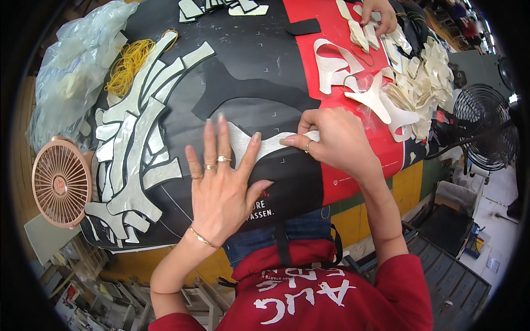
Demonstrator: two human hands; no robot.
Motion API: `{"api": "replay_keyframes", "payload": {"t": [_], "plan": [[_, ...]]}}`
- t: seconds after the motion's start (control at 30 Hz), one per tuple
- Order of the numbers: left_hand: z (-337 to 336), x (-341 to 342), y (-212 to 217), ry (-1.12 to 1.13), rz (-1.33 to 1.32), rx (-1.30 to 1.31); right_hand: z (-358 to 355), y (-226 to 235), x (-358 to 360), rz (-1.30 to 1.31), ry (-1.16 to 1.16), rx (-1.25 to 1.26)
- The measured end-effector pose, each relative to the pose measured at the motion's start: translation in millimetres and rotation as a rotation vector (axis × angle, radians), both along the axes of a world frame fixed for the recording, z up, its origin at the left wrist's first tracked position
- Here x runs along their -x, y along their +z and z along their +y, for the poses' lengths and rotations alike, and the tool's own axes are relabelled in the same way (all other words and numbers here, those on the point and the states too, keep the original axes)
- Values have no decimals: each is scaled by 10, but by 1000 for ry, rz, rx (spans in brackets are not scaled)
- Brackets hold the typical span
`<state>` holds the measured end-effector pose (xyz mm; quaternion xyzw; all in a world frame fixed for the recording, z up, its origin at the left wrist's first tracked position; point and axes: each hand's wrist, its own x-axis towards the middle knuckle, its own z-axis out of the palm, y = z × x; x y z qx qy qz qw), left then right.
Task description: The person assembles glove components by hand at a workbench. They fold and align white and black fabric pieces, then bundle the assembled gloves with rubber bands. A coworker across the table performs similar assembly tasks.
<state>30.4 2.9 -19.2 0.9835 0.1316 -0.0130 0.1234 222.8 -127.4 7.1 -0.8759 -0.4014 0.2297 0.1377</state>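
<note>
My left hand (220, 179) has its fingers spread beside a pale cut piece (268, 144), index fingertip at its wide left end. Whether that hand presses on it, I cannot tell. At the other end, my right hand (338, 139) pinches the narrow tip between thumb and bent fingers. The pale piece is curved, flat and slightly glossy. Just beyond it lies a larger curved black cut piece (243, 91), flat on the dark tabletop cover (259, 60). My right fingers hide the end of the pale piece.
Left lies a pile of pale branched pieces (135, 160), with yellow rubber bands (130, 66), plastic bags (74, 71) and a small pink fan (61, 182). Right, another person's hand (381, 16) touches off-white pieces (359, 36) near a heap (422, 83) and a black fan (486, 127).
</note>
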Motion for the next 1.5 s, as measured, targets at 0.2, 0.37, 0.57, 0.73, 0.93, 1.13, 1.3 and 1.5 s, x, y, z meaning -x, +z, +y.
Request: {"api": "replay_keyframes", "payload": {"t": [0.2, 0.37, 0.57, 0.73, 0.93, 1.13, 1.3, 1.5], "plan": [[-213, -105, -82, -101, -54, 219, 100, -48, 271, -30, -26, -109], [-200, 22, -143, -48, -37, 198, -86, -50, 291, 111, -95, -325], [-209, 33, -155, -48, -11, 159, -251, -67, 221, 326, -229, -398], [-214, 14, -127, -42, 1, 160, -251, -120, 243, 275, -281, -426], [-221, 4, -108, -36, 13, 159, -243, -113, 234, 234, -289, -378], [-213, 0, -109, -47, 15, 173, -240, -160, 291, 120, -285, -384], [-216, -11, -83, -31, 14, 212, -332, -293, 445, -444, -272, -311], [-230, -8, -86, -21, -7, 174, -482, -360, 723, -508, 21, -240]]}}
